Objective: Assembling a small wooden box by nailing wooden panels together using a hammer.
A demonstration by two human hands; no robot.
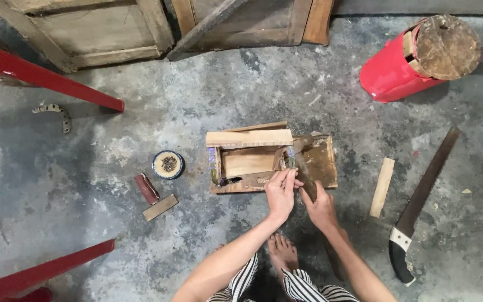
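Hammer (pixel 307 168) in right hand (pixel 321 210) (left hand (pixel 280 193) steadies wooden frame (pixel 250 159)).

Both hands at centre: left hand (pixel 281 194) pinches wooden frame (pixel 251 158); right hand (pixel 321 209) grips hammer (pixel 303 162); saw (pixel 420 204) at right.

A stained grey concrete floor (pixel 286 84) carries everything. At its centre lies a small wooden frame (pixel 269 159) on a flat board. To the left sit a round tin of nails (pixel 167 165) and a small wood block (pixel 160 207). To the right lie a loose wooden strip (pixel 382 187), a handsaw (pixel 423 196), and a red bucket (pixel 389 72) on its side.
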